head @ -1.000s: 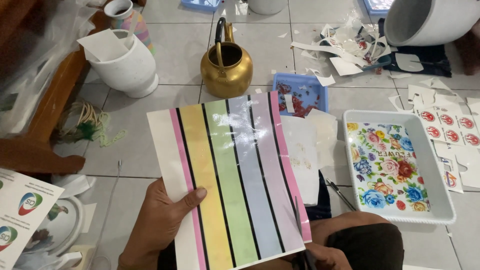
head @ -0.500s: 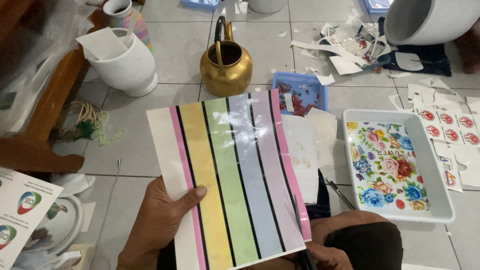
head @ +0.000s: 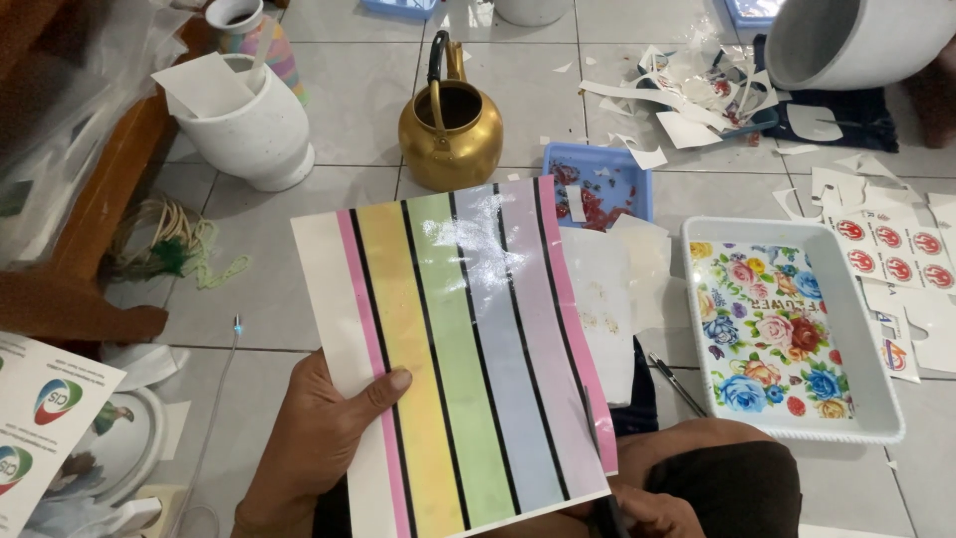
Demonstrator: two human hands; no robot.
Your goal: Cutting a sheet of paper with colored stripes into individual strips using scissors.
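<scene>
we've got the glossy striped sheet pinched at its 8 o'clock edge in our left hand, thumb on top. it looks light, floppy and slick, so holding near the edge seems right. our right hand sits at 5 o'clock gripping scissors, their blades biting the pink stripe.

I see soft, even daylight with only faint shadows. Above my left hand, white glare patches blot the upper part of the glossy striped sheet. Focus is sharp there; the floor tiles far beyond look slightly softer.
</scene>
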